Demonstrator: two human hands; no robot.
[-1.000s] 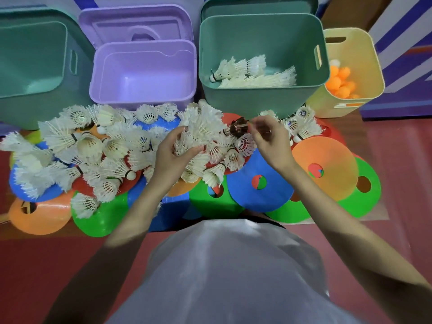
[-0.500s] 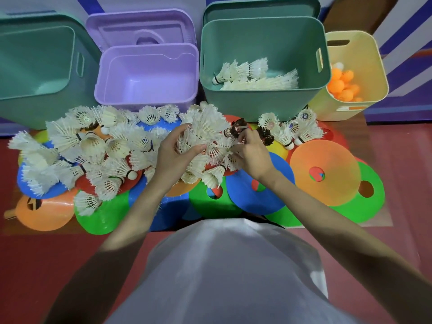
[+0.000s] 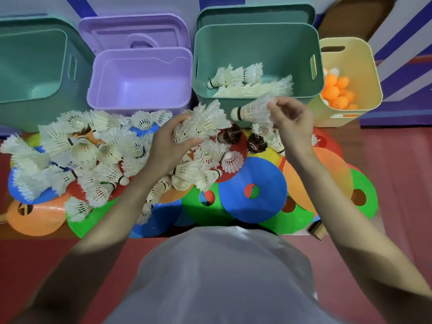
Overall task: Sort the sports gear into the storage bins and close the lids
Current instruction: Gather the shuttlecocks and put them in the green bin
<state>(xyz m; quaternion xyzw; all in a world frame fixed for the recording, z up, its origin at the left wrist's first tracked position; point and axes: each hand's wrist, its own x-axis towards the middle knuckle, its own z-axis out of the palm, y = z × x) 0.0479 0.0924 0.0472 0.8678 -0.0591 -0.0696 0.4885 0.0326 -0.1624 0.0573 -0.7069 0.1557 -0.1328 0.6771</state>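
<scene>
— Shuttlecocks [image 3: 98,157] everywhere, heaped over the flat cones [image 3: 252,192] on the floor. Why is the left hand [image 3: 168,146] sitting on the heap?

— It grips a nested bunch of shuttlecocks [image 3: 205,122], fingers curled round the feathers. I judge it is collecting several so they go into a bin in one trip, not one by one.

— And the right hand [image 3: 292,122]?

— It pinches a single shuttlecock [image 3: 252,111] by the skirt, cork end pointing left, lifted just in front of the green bin [image 3: 257,38]. That bin already has white shuttlecocks lying in it, so it looks like the chosen home for them.

— What about the other bins?

— The yellow bin [image 3: 350,57] on the far right has orange balls [image 3: 336,90] in it. The purple bin [image 3: 140,76] and the left green bin [image 3: 32,61] show nothing inside. Probably the cones go into one of those.

— Lids?

— The purple lid [image 3: 131,31] and a green lid [image 3: 254,15] stand behind their bins, propped out of the way while filling goes on. Closing seems a long way off; most of the heap is not yet sorted.
</scene>
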